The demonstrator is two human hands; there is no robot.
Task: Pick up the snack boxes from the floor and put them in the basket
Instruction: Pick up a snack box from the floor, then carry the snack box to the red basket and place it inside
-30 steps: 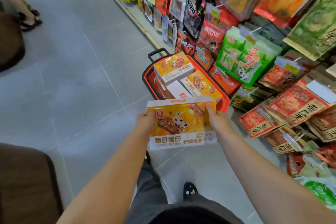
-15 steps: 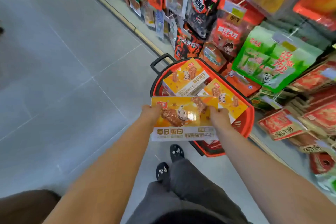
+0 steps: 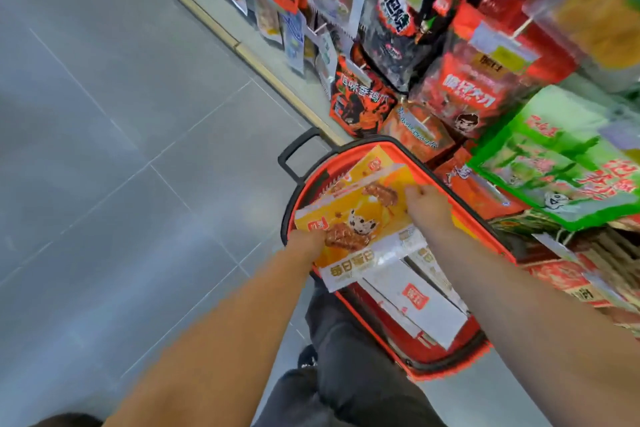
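Observation:
A yellow and white snack box (image 3: 360, 218) with a cartoon animal on it is held over the red basket (image 3: 485, 229). My left hand (image 3: 306, 241) grips its near left corner and my right hand (image 3: 427, 208) grips its far right edge. The box is tilted and lies low, over other snack boxes (image 3: 415, 298) that lie inside the basket, one showing its white side. Another yellow box (image 3: 375, 161) shows at the basket's far end. The basket stands on the grey floor beside the shelf.
A shelf rack of hanging snack bags (image 3: 467, 94) runs along the right, with a green bag (image 3: 561, 163) jutting out close to the basket. The basket's black handle (image 3: 294, 152) sticks out at its far left. Grey tiled floor (image 3: 121, 149) spreads to the left. My legs and shoe (image 3: 308, 357) are below.
Both hands have carried the box forward and down, from in front of the basket to over the boxes in it. My view has moved closer to the basket.

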